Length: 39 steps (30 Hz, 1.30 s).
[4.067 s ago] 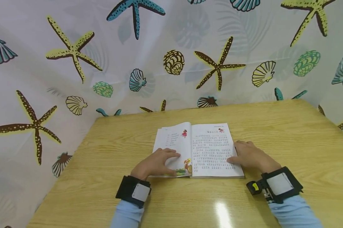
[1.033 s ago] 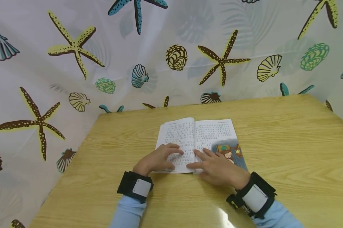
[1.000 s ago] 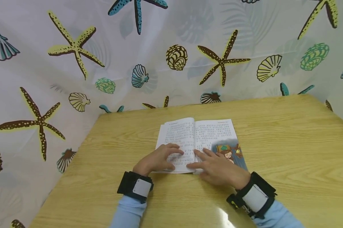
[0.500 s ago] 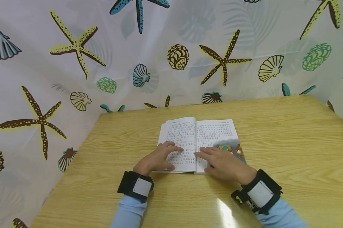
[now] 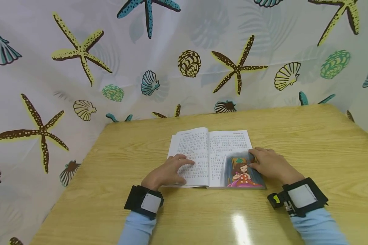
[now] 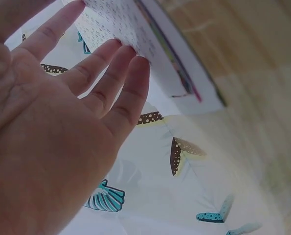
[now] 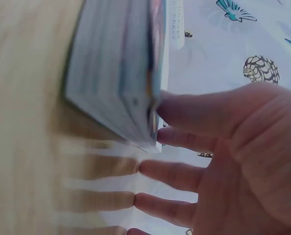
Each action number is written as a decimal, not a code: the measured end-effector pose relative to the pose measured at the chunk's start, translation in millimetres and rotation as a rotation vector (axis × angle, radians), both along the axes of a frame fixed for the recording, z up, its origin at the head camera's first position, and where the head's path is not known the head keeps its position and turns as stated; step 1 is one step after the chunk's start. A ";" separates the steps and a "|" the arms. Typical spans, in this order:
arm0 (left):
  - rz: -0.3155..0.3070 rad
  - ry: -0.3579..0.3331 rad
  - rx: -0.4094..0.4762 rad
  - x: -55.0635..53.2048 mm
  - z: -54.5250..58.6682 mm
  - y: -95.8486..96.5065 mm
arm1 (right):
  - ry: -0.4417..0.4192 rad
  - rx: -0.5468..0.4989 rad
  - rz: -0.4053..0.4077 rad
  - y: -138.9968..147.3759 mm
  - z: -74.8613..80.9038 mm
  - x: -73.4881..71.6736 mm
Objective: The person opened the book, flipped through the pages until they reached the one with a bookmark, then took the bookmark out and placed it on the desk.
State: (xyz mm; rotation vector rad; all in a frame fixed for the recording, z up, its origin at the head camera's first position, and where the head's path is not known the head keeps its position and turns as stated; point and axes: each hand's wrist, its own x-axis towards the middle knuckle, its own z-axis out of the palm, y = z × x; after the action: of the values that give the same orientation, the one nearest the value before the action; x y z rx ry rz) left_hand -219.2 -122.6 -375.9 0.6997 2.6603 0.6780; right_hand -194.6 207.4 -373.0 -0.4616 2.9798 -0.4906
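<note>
An open book [image 5: 225,146] lies on the table. Its left page is filled with printed text; the right page has text above a picture of a girl in a polka-dot dress. My left hand [image 5: 167,172] rests on the lower left page, fingers spread. From the left wrist view, fingertips of that hand [image 6: 81,112] reach the pages. At the book's right edge is my right hand [image 5: 272,165], thumb on the picture page. In the right wrist view the right hand's thumb [image 7: 199,110] touches the top page beside the thick page block, and its other fingertips meet the tabletop.
The wooden table [image 5: 126,149] extends around the book on all sides. Behind it and along both sides hangs a white cloth [image 5: 184,30] printed with starfish and shells. Both wrists wear black straps [image 5: 144,200] with mounted gear.
The text-and-girl spread has replaced an earlier one with small figures. My right hand, lately near the book's middle fold, has slid right to the outer edge, uncovering the picture. The left hand stays.
</note>
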 end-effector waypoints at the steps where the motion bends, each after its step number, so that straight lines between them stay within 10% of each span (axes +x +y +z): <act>1: 0.002 -0.001 -0.003 0.5 -0.6 -0.7 | 0.000 -0.009 0.004 1.7 -0.6 -0.7; 23: 0.005 0.003 -0.027 3.4 -0.5 -0.6 | -0.029 -0.044 -0.066 3.1 -2.9 -3.1; 32: -0.002 0.013 -0.020 3.0 0.8 -0.7 | 0.292 -0.068 -0.107 -7.3 5.3 0.3; 39: -0.005 0.021 -0.020 2.6 0.6 0.9 | 0.340 -0.146 -0.148 -6.7 4.9 2.5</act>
State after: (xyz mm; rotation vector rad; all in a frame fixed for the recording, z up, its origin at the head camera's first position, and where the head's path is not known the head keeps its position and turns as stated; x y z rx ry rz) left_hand -216.6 -121.7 -375.4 0.7123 2.6796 0.6449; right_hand -192.0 200.7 -368.2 -0.3694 3.3375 -0.7126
